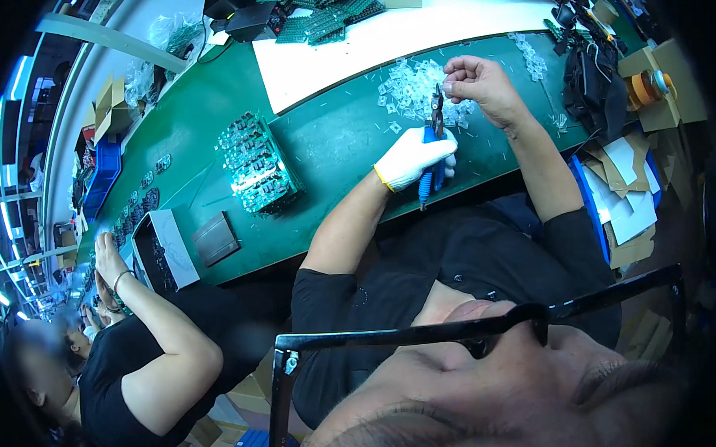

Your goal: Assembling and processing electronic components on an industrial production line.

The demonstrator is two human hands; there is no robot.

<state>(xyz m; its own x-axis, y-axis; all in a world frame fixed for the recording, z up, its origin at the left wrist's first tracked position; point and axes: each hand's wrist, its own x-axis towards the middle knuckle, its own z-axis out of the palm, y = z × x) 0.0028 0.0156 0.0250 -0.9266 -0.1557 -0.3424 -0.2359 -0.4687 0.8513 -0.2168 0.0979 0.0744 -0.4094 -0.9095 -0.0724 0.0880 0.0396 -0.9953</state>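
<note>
My left hand (415, 158), in a white knit glove with a yellow cuff, grips a pair of blue-handled nippers (437, 134). Their dark jaws point away from me, over the green bench mat. Close beside the jaw tips is my bare right hand (479, 85), its thumb and forefinger pinched together. Whatever lies between those fingertips is too small to make out. A loose pile of small clear plastic pieces (416, 83) spreads on the mat just beyond the nippers, partly behind my right hand.
Stacked green circuit boards (257, 164) stand left of my hands. A dark flat case (216, 238) and a grey box (173, 246) lie nearer a co-worker's hand (109, 260). More boards (319, 16) rest on a white sheet (290, 76) behind. At right are a black bag (598, 89) and an orange tape roll (645, 90).
</note>
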